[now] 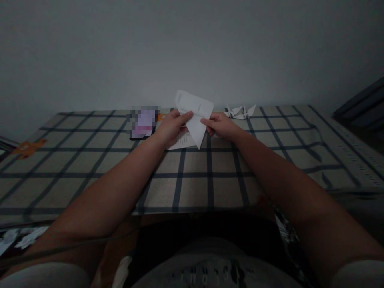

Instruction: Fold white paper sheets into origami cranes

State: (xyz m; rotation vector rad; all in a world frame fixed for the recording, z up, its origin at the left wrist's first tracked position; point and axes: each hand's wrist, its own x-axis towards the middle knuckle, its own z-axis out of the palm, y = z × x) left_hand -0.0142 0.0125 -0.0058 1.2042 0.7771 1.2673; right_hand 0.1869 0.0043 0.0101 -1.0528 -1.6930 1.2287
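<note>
A folded white sheet of paper (195, 114) is held up between both hands, its point aimed down at the checked tablecloth (195, 180). My left hand (172, 127) pinches its left side with the thumb on top. My right hand (220, 125) pinches its right edge. Under the hands another white printed sheet (182, 141) lies flat on the cloth.
A phone with a blurred lit screen (143, 123) lies left of the hands. Folded white paper cranes (240, 112) sit behind the right hand near the wall. An orange shape (28, 148) marks the cloth at far left. A dark object (363, 106) stands at far right.
</note>
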